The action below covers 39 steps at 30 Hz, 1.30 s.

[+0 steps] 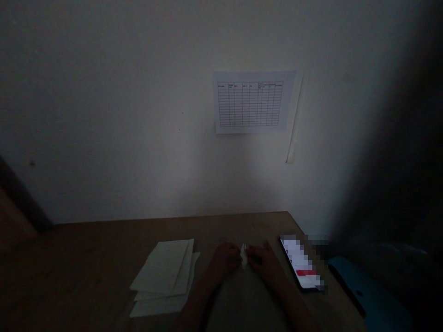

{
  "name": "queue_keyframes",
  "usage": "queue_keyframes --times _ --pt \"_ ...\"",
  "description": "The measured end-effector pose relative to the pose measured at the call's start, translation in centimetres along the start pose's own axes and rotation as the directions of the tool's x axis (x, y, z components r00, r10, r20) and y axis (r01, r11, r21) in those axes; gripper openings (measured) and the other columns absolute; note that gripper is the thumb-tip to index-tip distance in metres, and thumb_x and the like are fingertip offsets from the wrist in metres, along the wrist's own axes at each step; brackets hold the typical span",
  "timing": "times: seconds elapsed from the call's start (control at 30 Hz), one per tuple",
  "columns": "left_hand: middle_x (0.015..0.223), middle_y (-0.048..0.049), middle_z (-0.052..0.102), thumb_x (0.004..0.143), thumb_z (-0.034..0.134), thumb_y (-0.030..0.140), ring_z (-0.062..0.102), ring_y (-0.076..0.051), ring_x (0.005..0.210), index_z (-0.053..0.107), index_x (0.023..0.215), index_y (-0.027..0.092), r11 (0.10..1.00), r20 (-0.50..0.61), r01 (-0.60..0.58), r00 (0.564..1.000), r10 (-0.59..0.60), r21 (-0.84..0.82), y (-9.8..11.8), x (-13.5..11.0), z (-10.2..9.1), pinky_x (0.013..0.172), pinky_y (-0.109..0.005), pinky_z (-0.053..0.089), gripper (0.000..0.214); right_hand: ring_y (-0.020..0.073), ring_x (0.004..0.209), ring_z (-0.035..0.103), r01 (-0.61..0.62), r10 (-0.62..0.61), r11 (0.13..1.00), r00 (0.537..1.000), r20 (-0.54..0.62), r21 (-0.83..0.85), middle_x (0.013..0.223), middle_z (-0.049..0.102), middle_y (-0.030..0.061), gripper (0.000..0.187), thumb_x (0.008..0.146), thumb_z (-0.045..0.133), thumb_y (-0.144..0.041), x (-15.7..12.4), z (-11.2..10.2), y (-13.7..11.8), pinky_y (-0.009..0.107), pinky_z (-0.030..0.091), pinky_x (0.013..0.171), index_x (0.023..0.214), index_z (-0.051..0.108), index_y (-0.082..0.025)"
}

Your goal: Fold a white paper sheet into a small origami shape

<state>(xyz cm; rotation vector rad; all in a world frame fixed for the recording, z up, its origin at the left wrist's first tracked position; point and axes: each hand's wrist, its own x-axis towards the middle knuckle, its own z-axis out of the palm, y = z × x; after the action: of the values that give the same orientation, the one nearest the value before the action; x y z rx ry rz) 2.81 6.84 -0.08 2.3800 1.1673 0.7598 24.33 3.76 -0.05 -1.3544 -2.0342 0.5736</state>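
My left hand (224, 259) and my right hand (264, 260) rest low over a wooden table (86, 249), close together. Between them a small folded piece of white paper (244, 255) stands pinched by the fingers of both hands. The dim light hides the exact finger positions. To the left of my left hand lies a loose stack of pale paper sheets (162, 276). A smartphone (299, 263) with a lit, pixelated screen lies just beyond my right hand.
A printed ruled grid sheet (251, 102) is fixed to the pale wall behind the table. A blue object (363, 288) sits low beyond the table's right edge, in shadow. The table's far edge meets the wall, and the room is dark.
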Motion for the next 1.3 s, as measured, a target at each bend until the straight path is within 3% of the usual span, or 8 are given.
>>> queue_keyframes --times 0.13,0.57,0.93,1.3 --pt "0.106 -0.0041 0.07 0.078 0.065 0.022 0.061 -0.021 0.101 0.073 0.093 0.024 1.0 -0.009 0.015 1.0 -0.015 0.001 0.0 0.0 0.0 0.09 -0.033 0.046 0.016 0.0234 0.122 0.059 0.018 -0.018 1.0 1.0 0.017 -0.019 0.126 0.067 0.0041 0.032 0.086 0.056 -0.023 0.0 0.0 0.0 0.058 0.0 0.119 0.114 0.07 -0.032" --pt "0.111 -0.0037 0.069 0.078 0.065 0.021 0.06 -0.022 0.106 0.072 0.098 0.024 1.0 0.016 0.015 1.0 -0.014 -0.019 0.1 -0.1 -0.1 0.095 -0.034 0.044 0.021 0.0252 0.13 0.052 0.035 -0.029 0.997 0.996 0.08 -0.075 0.125 0.068 0.0008 0.033 0.088 0.055 -0.023 0.1 -0.5 -0.6 0.061 -0.017 0.115 0.115 0.069 -0.035" --pt "0.111 -0.0041 0.07 0.077 0.065 0.021 0.06 -0.022 0.106 0.072 0.094 0.024 1.0 0.02 0.006 1.0 -0.007 0.02 0.1 -0.1 -0.1 0.095 -0.034 0.045 0.019 0.0255 0.132 0.05 0.018 -0.008 0.996 0.993 0.119 -0.086 0.127 0.067 0.0022 0.033 0.091 0.051 -0.028 0.3 -1.1 -1.4 0.059 -0.022 0.114 0.119 0.067 -0.034" --pt "0.112 -0.0018 0.071 0.078 0.068 0.023 0.061 -0.02 0.107 0.075 0.09 0.027 0.999 0.046 0.023 0.999 -0.021 -0.043 -0.1 -0.2 -0.5 0.097 -0.033 0.044 0.015 0.0279 0.133 0.047 -0.016 0.029 0.991 0.995 0.097 -0.13 0.126 0.068 0.0012 0.035 0.09 0.052 -0.024 0.4 -0.8 -1.7 0.062 -0.011 0.115 0.118 0.067 -0.037"
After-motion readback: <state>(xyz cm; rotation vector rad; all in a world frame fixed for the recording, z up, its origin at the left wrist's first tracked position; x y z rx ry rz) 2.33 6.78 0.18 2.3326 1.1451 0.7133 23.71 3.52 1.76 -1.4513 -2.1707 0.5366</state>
